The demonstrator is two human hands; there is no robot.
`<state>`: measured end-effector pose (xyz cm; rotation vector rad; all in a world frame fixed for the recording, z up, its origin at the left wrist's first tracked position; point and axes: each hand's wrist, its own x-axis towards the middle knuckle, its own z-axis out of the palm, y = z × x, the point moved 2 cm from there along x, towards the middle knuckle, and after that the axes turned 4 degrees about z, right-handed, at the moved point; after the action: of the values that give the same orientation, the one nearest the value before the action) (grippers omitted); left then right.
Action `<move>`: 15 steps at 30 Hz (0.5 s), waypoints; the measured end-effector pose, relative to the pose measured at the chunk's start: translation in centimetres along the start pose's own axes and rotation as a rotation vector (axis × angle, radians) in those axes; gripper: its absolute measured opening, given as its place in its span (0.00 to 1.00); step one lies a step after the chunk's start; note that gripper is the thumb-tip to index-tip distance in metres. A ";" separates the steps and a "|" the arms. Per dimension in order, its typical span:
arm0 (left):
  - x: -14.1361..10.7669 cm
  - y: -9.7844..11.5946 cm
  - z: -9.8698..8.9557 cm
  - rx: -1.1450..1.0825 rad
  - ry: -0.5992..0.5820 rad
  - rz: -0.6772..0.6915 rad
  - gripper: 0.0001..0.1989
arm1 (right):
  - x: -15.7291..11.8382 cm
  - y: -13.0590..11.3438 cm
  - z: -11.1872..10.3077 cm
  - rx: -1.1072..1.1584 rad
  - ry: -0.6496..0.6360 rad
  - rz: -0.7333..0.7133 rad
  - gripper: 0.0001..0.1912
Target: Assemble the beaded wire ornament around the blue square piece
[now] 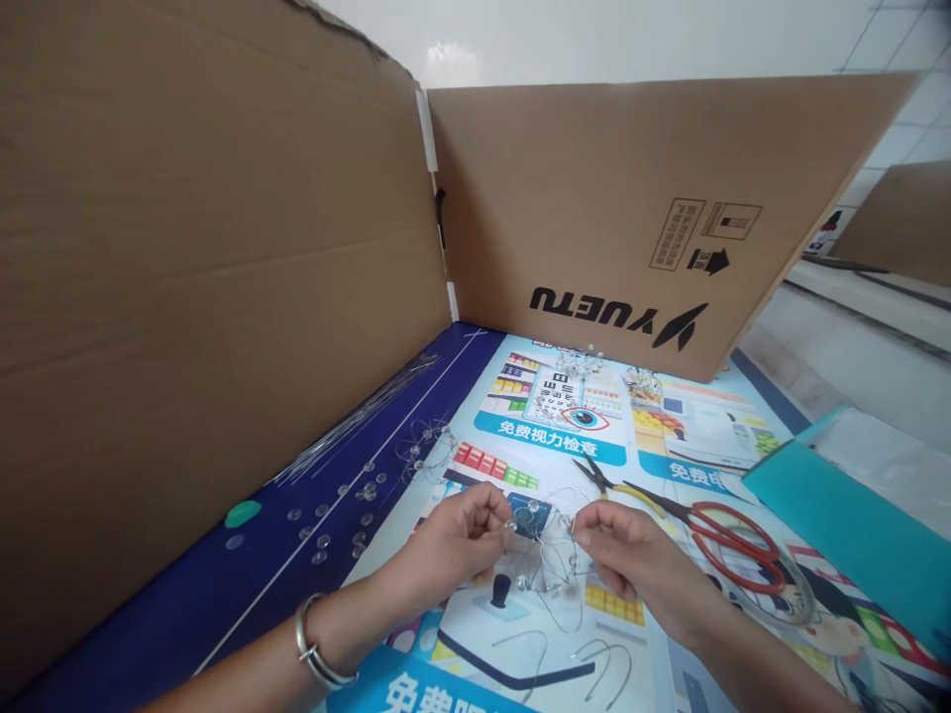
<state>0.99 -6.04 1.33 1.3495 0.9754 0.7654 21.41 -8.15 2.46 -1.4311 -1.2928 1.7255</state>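
A large printed poster covers the work surface, with an eye chart and Chinese lettering on its pale blue panels and a dark blue strip along its left side. Two cardboard sheets stand on edge at the left and far sides, meeting at a taped corner, and the far one carries the black word YUETU. Beyond them is a white tiled wall, and another piece of cardboard leans at the far right.

Both forearms reach in from the near edge, and the hands are raised slightly above the poster, close together. The left hand, with a metal bangle on its wrist, and the right hand are both closed in a pinch on opposite sides of a wire frame strung with beads. The frame hangs between them, just above the poster.

Nearest the right hand lie yellow-handled pliers and red-handled scissors, with a teal folder farther right. Left of the hands, loose see-through beads and a bundle of thin straight wires lie on the blue strip, beside another beaded wire piece. More bent wires lie near the bottom edge.
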 end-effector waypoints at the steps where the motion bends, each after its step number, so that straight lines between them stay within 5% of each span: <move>1: 0.0 -0.1 0.1 -0.002 -0.009 0.001 0.06 | 0.0 0.0 0.1 -0.024 0.007 -0.008 0.13; 10: -0.4 0.4 0.4 -0.043 -0.080 -0.053 0.07 | 0.0 0.0 0.5 -0.119 0.032 -0.014 0.14; 15: -0.5 0.4 0.5 -0.333 -0.075 -0.019 0.09 | -0.3 0.1 0.5 -0.031 0.001 -0.052 0.13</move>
<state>1.26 -6.64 1.73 1.0698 0.7614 0.8166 21.02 -8.58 2.50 -1.4024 -1.3498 1.6776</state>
